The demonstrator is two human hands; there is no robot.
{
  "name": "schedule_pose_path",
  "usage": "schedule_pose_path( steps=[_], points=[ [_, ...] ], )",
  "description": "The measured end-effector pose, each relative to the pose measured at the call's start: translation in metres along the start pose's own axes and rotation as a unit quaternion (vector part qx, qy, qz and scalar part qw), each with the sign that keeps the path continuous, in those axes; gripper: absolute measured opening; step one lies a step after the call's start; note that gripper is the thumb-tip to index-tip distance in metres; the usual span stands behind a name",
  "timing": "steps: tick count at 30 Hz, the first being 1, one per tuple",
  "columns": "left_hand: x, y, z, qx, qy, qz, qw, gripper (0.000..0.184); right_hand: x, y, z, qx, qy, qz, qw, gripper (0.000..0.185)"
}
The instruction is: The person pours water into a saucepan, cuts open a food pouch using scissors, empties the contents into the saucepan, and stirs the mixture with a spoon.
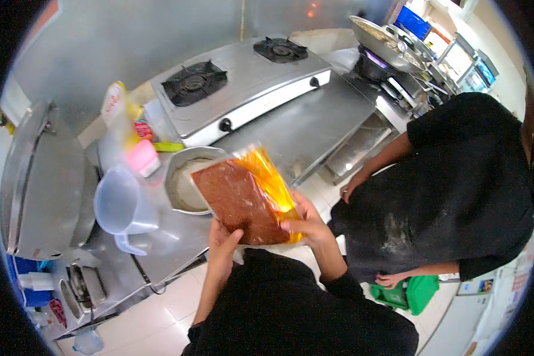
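Observation:
Both my hands hold a flat plastic packet (237, 199) with a brown, powdery-looking filling and a shiny gold part along its right side. My left hand (222, 246) grips its lower left edge, thumb on top. At the lower right, my right hand (308, 222) pinches it, thumb over the gold part. The packet is tilted in front of my body. Just behind its left corner stands a metal pot (184, 184) with something pale inside, partly hidden by the packet. What the filling is, I cannot tell.
A clear plastic jug (121, 204) and a pink object (142, 157) stand left of the pot. Behind is a two-burner stove (237, 89). A person in black (439, 190) stands at my right, near a green bin (418, 293). A large pan (385, 44) sits far right.

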State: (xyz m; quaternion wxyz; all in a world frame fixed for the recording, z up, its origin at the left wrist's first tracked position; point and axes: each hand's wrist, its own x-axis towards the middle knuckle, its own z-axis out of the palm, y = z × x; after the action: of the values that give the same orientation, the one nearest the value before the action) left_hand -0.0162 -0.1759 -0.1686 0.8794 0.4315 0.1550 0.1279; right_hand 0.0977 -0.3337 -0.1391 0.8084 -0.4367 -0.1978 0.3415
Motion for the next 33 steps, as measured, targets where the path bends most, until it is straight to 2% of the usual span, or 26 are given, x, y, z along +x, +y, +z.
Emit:
schedule_pose_path(
  steps=[2,4,5,9,12,13,16,17,19,21,24,28,32,33],
  points=[
    [-0.005,0.005,-0.013,0.018,0.024,0.022,0.999,0.058,-0.014,0.012,0.023,0.059,0.003,0.051,0.997,0.057],
    [-0.019,0.015,-0.026,-0.009,0.006,0.034,0.999,0.054,-0.024,0.024,0.028,0.172,-0.048,0.123,0.976,0.058],
    [-0.026,0.021,-0.031,-0.024,0.014,0.01,1.0,0.05,-0.029,0.032,0.028,0.224,-0.071,0.161,0.959,0.059],
    [-0.055,0.032,-0.049,-0.01,0.019,0.054,0.998,0.056,-0.039,0.088,0.013,0.381,-0.15,0.139,0.902,0.06],
    [-0.09,0.04,-0.071,-0.012,0.033,0.061,0.997,0.061,-0.055,0.085,0.053,0.306,-0.066,0.083,0.946,0.059],
    [-0.102,0.044,-0.075,-0.021,0.033,0.057,0.998,0.067,-0.06,0.074,0.079,0.331,-0.069,0.07,0.939,0.054],
    [-0.133,0.036,-0.109,-0.036,0.003,0.016,0.999,0.069,-0.078,0.085,0.092,0.14,0.022,0.024,0.99,0.052],
    [-0.143,0.032,-0.119,-0.061,-0.005,-0.031,0.998,0.07,-0.088,0.077,0.092,0.128,0.008,0.033,0.991,0.05],
    [-0.152,0.015,-0.143,-0.042,-0.046,-0.076,0.995,0.07,-0.105,0.073,0.102,0.026,0.083,0.015,0.996,0.044],
    [-0.165,0.006,-0.141,-0.033,-0.089,-0.101,0.99,0.066,-0.132,0.069,0.109,-0.102,0.164,-0.018,0.981,0.035],
    [-0.176,-0.002,-0.135,-0.056,-0.067,-0.258,0.962,0.065,-0.173,0.067,0.113,-0.229,0.253,-0.055,0.938,0.026],
    [-0.185,-0.01,-0.112,-0.046,-0.113,-0.26,0.958,0.06,-0.217,0.072,0.101,-0.328,0.313,-0.072,0.889,0.021],
    [-0.191,-0.034,-0.1,-0.053,-0.168,-0.24,0.955,0.058,-0.25,0.064,0.094,-0.367,0.348,-0.103,0.857,0.021],
    [-0.191,-0.039,-0.095,-0.058,-0.177,-0.239,0.953,0.059,-0.256,0.062,0.093,-0.339,0.353,-0.096,0.867,0.022]
  ],
)
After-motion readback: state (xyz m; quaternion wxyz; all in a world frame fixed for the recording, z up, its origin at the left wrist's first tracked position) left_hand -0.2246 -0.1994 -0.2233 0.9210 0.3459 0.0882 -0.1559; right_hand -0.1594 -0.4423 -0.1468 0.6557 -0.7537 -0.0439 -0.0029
